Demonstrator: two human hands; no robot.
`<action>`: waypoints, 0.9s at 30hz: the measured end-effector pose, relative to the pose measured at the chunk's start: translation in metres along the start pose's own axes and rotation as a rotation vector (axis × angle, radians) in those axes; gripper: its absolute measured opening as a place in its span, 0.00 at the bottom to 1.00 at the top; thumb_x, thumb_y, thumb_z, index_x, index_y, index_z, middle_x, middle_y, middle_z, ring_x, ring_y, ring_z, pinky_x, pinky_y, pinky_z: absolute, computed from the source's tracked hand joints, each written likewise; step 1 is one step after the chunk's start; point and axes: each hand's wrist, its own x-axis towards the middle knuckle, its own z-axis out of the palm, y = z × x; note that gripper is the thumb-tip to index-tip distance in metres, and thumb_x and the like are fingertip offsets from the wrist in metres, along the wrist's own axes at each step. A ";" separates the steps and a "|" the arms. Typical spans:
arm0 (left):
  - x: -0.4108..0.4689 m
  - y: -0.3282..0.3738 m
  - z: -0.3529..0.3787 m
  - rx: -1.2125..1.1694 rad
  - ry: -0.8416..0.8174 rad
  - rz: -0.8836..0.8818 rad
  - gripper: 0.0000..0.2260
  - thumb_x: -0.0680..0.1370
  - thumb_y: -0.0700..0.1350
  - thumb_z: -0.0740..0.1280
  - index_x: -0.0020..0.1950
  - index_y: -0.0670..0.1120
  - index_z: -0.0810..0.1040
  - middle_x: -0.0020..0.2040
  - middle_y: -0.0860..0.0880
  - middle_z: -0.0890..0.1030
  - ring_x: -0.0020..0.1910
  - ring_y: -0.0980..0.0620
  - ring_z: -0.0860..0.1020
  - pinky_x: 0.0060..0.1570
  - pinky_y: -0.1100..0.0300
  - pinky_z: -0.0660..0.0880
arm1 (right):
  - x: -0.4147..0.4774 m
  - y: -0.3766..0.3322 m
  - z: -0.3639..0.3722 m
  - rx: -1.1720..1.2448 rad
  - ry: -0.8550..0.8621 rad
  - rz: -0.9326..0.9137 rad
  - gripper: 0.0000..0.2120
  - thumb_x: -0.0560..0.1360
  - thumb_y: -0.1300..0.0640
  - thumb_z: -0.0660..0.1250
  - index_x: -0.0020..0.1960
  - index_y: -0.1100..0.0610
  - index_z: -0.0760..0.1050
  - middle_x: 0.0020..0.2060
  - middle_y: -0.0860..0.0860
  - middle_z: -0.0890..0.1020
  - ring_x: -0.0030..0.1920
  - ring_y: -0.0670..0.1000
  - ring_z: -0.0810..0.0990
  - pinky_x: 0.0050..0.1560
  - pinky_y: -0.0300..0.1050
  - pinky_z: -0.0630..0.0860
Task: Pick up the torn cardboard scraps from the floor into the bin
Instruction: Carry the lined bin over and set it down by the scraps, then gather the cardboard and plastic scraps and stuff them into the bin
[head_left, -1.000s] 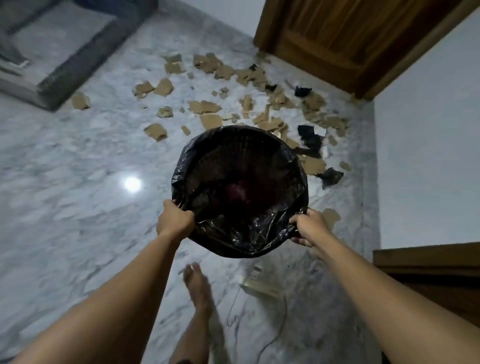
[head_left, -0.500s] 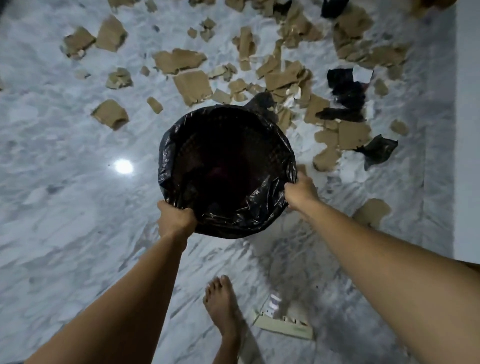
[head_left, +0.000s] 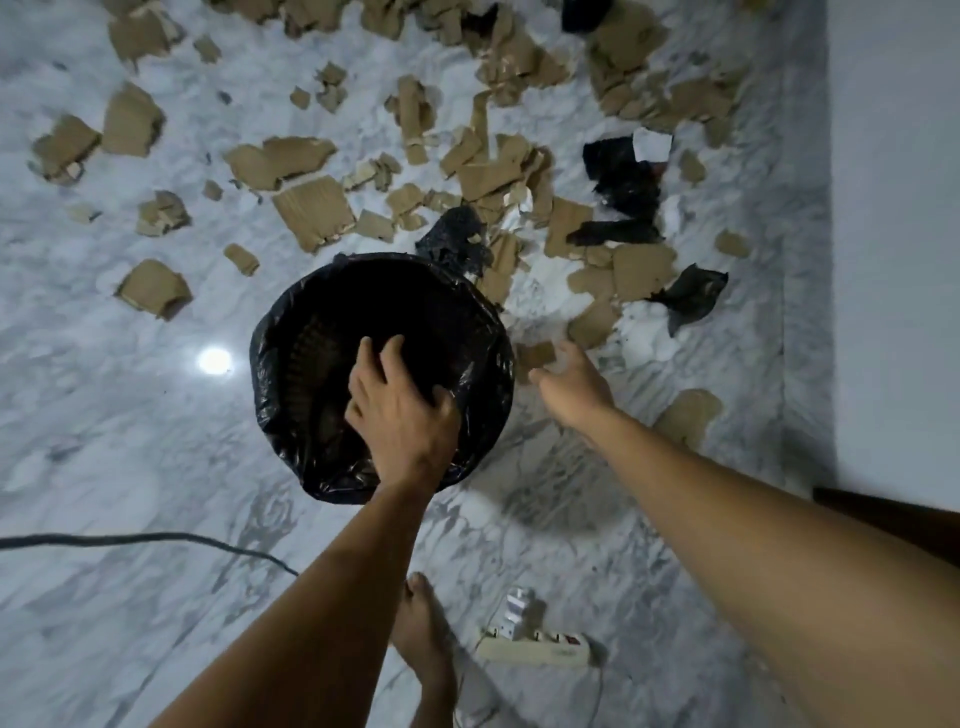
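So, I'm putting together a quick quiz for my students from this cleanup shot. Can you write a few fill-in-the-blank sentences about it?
1. The bin is lined with a ___ plastic bag.
2. The left hand is over the bin's mouth, while the right hand reaches toward cardboard scraps on the bin's ___ side.
3. A white power strip lies on the floor by the person's bare ___.
Missing words: black; right; foot.
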 end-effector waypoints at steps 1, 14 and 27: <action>-0.002 0.018 0.005 0.008 -0.056 0.059 0.29 0.72 0.48 0.67 0.72 0.51 0.64 0.77 0.45 0.58 0.75 0.44 0.57 0.69 0.43 0.59 | -0.002 0.004 -0.015 -0.012 0.004 0.007 0.29 0.80 0.48 0.63 0.78 0.47 0.57 0.72 0.52 0.70 0.64 0.58 0.74 0.55 0.47 0.73; -0.024 0.204 0.163 0.166 -0.514 0.144 0.26 0.72 0.51 0.66 0.69 0.51 0.66 0.69 0.45 0.69 0.64 0.39 0.72 0.58 0.44 0.74 | 0.091 0.135 -0.212 0.068 -0.055 0.115 0.28 0.79 0.51 0.67 0.76 0.51 0.63 0.72 0.55 0.69 0.64 0.57 0.73 0.57 0.49 0.73; 0.091 0.183 0.515 0.140 -0.292 -0.077 0.44 0.71 0.66 0.67 0.79 0.54 0.48 0.80 0.46 0.42 0.78 0.39 0.49 0.73 0.40 0.55 | 0.379 0.360 -0.143 0.084 0.210 0.471 0.40 0.73 0.46 0.71 0.77 0.57 0.55 0.74 0.57 0.62 0.72 0.61 0.61 0.68 0.57 0.65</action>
